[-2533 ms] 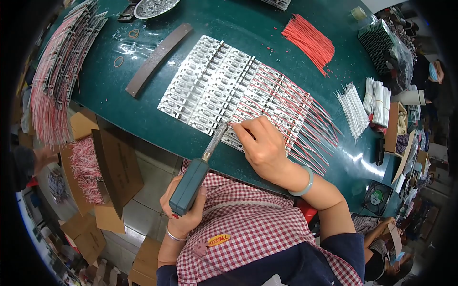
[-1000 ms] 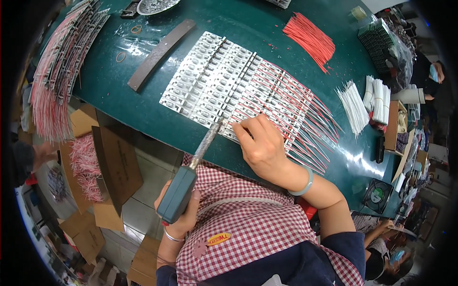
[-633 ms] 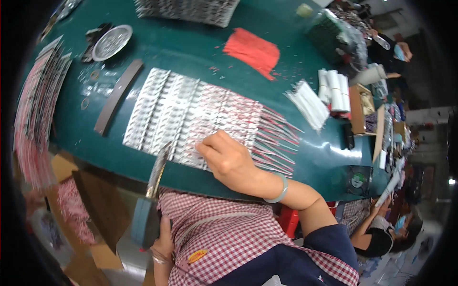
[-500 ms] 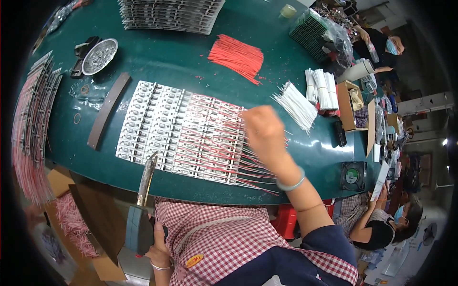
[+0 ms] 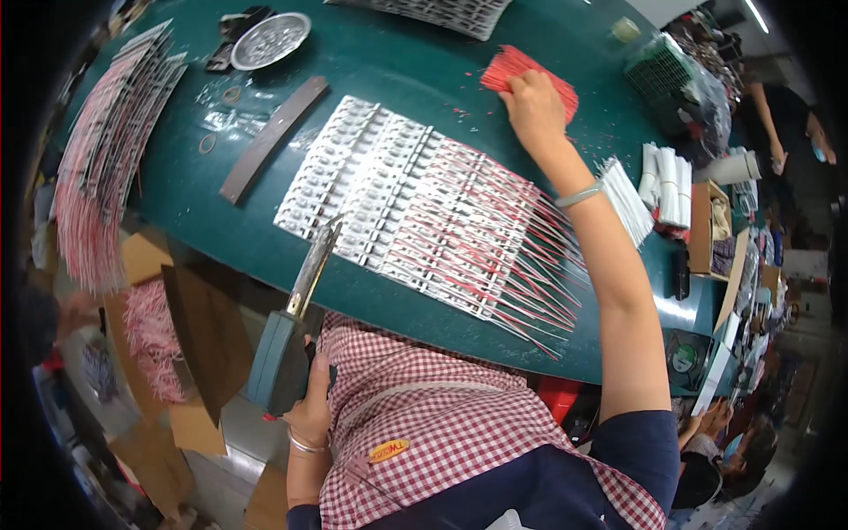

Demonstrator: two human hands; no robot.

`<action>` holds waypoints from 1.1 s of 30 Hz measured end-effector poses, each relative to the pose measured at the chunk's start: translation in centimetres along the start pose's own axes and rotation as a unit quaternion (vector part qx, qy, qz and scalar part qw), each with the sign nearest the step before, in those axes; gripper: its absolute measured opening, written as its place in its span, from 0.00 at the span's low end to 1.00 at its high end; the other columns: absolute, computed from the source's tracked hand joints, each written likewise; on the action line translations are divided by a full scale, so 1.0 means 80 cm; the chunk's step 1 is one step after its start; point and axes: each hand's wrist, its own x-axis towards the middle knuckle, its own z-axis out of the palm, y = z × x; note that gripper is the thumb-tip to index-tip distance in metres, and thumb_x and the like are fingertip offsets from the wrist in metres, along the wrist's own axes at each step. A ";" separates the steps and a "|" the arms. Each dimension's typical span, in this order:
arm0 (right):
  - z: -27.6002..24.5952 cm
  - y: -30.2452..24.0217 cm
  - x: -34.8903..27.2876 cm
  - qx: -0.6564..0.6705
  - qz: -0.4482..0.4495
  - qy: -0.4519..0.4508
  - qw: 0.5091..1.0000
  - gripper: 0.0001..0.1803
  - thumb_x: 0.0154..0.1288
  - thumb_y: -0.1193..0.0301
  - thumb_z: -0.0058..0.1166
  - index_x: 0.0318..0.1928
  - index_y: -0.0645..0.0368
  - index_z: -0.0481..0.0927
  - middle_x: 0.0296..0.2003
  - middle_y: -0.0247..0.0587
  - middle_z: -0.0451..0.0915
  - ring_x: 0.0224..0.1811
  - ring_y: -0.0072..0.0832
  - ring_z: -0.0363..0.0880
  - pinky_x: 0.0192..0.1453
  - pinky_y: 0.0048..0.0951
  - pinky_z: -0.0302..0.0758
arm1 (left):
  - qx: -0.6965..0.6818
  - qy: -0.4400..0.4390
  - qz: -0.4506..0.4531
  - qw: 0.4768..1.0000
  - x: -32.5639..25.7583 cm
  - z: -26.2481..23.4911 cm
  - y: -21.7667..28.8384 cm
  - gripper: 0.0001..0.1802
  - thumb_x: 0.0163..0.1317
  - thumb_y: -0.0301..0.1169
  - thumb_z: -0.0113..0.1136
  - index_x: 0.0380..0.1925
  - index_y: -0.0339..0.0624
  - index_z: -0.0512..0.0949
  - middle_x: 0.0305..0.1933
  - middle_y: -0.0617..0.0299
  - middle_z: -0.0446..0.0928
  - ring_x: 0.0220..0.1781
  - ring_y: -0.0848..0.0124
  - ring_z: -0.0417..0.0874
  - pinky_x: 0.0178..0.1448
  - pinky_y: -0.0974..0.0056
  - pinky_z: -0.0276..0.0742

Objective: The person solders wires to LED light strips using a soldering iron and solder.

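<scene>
My left hand [image 5: 311, 402] is wrapped round the grip of a teal-and-black soldering gun [image 5: 276, 360]. Its long metal nose points up over the near edge of a block of silvery-white panels [image 5: 340, 172] with rows of small parts. Red and white wires [image 5: 539, 291] lie across the panels' right part, their ends fanning out past the edge. Farther back, my right hand [image 5: 536, 110] reaches onto a pile of cut red wires [image 5: 505, 64], fingers bent and pressed into its near left part. How many wires they pinch is hidden.
A dark curved bar [image 5: 274, 140] lies left of the panels, with a metal bowl [image 5: 272, 41] behind it. Wired panels [image 5: 115, 132] are stacked at far left. White wires [image 5: 631, 212] lie right of my forearm, near an open cardboard box [image 5: 700, 230]. Other people work at right.
My right hand has moved from the panels' right edge back to the red wire pile. The view has shifted, and my left hand still holds the soldering gun over the panels' near edge.
</scene>
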 end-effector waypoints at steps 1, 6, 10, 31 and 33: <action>0.005 -0.003 0.002 -0.011 0.012 0.012 1.000 0.07 0.54 0.70 0.64 0.30 0.59 0.82 0.35 0.42 0.79 0.42 0.39 0.78 0.44 0.40 0.78 | 0.009 -0.001 -0.011 1.000 0.000 -0.003 0.000 0.21 0.59 0.17 0.62 0.54 0.30 0.75 0.51 0.52 0.80 0.25 0.78 0.73 0.27 0.72 0.69; 0.013 -0.007 0.003 -0.005 0.027 0.038 0.999 0.03 0.57 0.71 0.61 0.30 0.57 0.83 0.33 0.38 0.79 0.42 0.37 0.79 0.42 0.40 0.79 | -0.021 -0.013 -0.064 0.998 0.000 -0.005 0.017 0.18 0.62 0.19 0.63 0.53 0.29 0.77 0.53 0.53 0.80 0.53 0.66 0.81 0.57 0.63 0.77; 0.016 0.000 0.001 -0.002 0.031 0.047 0.998 0.03 0.59 0.72 0.58 0.31 0.56 0.83 0.33 0.38 0.79 0.41 0.37 0.79 0.40 0.40 0.79 | -0.039 -0.020 -0.075 0.996 0.002 -0.005 0.016 0.19 0.63 0.20 0.63 0.54 0.30 0.77 0.53 0.53 0.80 0.53 0.66 0.81 0.57 0.63 0.77; -0.069 -0.106 0.022 -0.183 -0.234 -0.208 0.932 0.03 0.44 0.76 0.64 0.24 0.56 0.84 0.30 0.41 0.81 0.39 0.34 0.81 0.37 0.30 0.82 | -0.041 -0.019 -0.019 0.999 0.000 -0.006 0.008 0.23 0.56 0.17 0.64 0.53 0.30 0.76 0.48 0.54 0.80 0.26 0.78 0.75 0.27 0.73 0.69; -0.087 -0.105 0.016 -0.151 -0.215 -0.190 0.946 0.03 0.44 0.76 0.64 0.24 0.56 0.84 0.32 0.41 0.81 0.40 0.34 0.81 0.37 0.31 0.82 | -0.044 -0.012 -0.037 0.998 -0.003 -0.013 0.007 0.23 0.56 0.17 0.63 0.54 0.30 0.75 0.48 0.53 0.80 0.25 0.77 0.75 0.26 0.73 0.70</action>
